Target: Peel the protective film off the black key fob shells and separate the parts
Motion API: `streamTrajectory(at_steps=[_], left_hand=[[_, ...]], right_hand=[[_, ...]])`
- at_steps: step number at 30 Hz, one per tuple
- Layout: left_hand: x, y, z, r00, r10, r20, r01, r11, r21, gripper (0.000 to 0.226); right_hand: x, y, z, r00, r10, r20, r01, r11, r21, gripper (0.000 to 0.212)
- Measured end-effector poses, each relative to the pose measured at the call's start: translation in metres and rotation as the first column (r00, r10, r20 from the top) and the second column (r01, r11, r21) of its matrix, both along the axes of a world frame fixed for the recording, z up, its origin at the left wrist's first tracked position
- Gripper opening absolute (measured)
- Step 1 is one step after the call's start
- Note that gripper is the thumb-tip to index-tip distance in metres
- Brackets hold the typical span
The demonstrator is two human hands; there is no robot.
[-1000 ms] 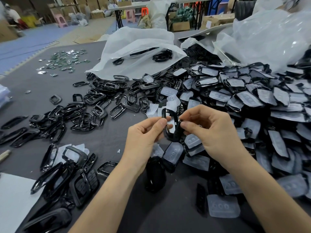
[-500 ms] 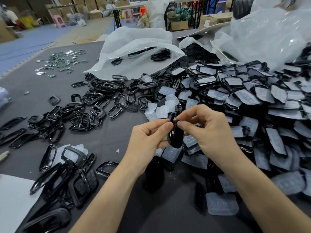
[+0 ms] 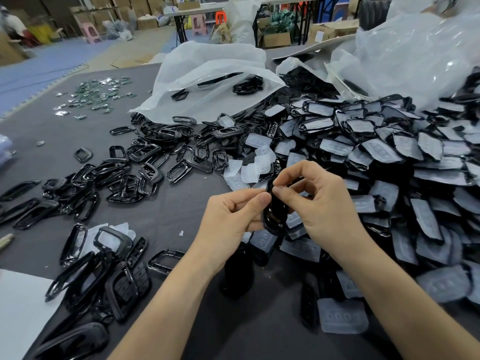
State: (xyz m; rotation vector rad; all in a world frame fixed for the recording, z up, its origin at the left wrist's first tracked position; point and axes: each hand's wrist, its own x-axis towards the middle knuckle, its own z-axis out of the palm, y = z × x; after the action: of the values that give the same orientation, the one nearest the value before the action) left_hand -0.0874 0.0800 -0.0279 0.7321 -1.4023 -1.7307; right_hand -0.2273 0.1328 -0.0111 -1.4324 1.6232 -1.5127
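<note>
Head view, looking down on a dark grey table [image 3: 181,203], and both hands meet just below the middle of the frame around one black key fob shell [image 3: 275,216]. Left hand [image 3: 231,219] is pinched closed on the shell's left edge, thumb pressed against the glossy rim, fingers curled behind. Right hand [image 3: 319,203] is also closed on it, thumb and forefinger nipped together at the shell's upper end, right up against the left thumb; whether a flap of film sits between those fingertips, I cannot tell. The shell stands roughly upright, lifted clear of the table. Filling the right side of the frame, a big pile of film-covered shells [image 3: 376,157], pale film faces up. Left of centre, a scatter of bare black frames [image 3: 145,165]. Lower left, more black parts [image 3: 109,268] heaped beside a white sheet [image 3: 18,307]. Top centre, a white plastic bag [image 3: 207,81] lying open with a few black pieces inside, and upper left, a small patch of shiny metal bits [image 3: 96,94].
</note>
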Motion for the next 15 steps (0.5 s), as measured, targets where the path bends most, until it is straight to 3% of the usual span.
streamTrajectory(at_steps=[15], left_hand=[[0.0002,-0.0037,-0.0078,0.997,0.062,-0.045,-0.063,0.998,-0.018,0.024]], right_hand=[[0.0002,0.0017,0.004,0.988,0.071,0.135,-0.078,0.996,0.044,0.022]])
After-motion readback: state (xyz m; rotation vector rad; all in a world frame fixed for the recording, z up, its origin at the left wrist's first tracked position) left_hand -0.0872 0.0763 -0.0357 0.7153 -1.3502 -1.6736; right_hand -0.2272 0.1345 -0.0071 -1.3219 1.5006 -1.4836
